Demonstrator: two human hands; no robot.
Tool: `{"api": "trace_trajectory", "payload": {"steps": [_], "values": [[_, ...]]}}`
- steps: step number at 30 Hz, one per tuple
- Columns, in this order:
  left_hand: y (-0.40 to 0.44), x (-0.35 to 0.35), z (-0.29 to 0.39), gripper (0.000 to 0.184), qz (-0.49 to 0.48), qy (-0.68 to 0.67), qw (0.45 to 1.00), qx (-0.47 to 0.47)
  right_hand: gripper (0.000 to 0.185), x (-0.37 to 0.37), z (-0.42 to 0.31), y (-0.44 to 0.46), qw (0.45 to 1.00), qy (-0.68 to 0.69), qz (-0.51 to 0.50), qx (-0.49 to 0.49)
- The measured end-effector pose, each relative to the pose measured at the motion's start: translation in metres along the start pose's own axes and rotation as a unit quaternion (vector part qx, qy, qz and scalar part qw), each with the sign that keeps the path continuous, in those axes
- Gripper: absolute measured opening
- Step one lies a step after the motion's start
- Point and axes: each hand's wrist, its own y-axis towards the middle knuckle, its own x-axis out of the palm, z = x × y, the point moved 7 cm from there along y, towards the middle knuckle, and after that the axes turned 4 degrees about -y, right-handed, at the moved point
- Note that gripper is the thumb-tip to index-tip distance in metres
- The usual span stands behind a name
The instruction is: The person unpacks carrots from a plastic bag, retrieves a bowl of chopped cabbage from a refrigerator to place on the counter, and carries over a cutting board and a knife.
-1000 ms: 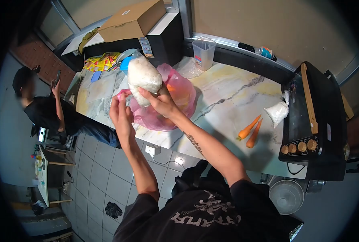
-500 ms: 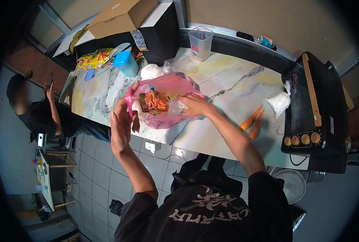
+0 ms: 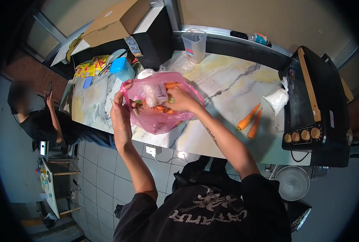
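Note:
A pink plastic bag (image 3: 159, 123) stands open on the marble-look table (image 3: 228, 88). My left hand (image 3: 122, 115) grips the bag's left rim. Inside the bag, my right hand (image 3: 181, 100) is closed on a clear packet (image 3: 155, 93) with pale contents and a printed label. Orange carrots (image 3: 172, 85) and red-orange chillies (image 3: 161, 109) show around the packet. Behind the bag lies a white bag (image 3: 146, 73), partly hidden.
Two carrots (image 3: 249, 117) and a tied white bag (image 3: 277, 101) lie near the black oven (image 3: 304, 105). A clear pitcher (image 3: 194, 46), blue-lidded container (image 3: 122, 69) and yellow packets (image 3: 91, 66) stand behind. Another person (image 3: 38, 117) holds a phone at the left.
The large white bag went from my right hand to the table behind the pink bag. My right hand moved into the pink bag and took hold of the labelled packet.

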Motion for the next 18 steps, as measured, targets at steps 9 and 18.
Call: {"api": "trace_trajectory", "payload": {"steps": [9, 18], "values": [[-0.02, -0.01, 0.045, 0.033, 0.333, 0.336, 0.866, 0.164, 0.027, -0.038, 0.007, -0.113, 0.961, -0.251, -0.1, 0.061], [-0.064, 0.134, -0.032, 0.049, -0.099, 0.191, 0.976, -0.018, 0.024, -0.115, -0.08, -0.141, 0.937, -0.301, 0.089, -0.152]]}}
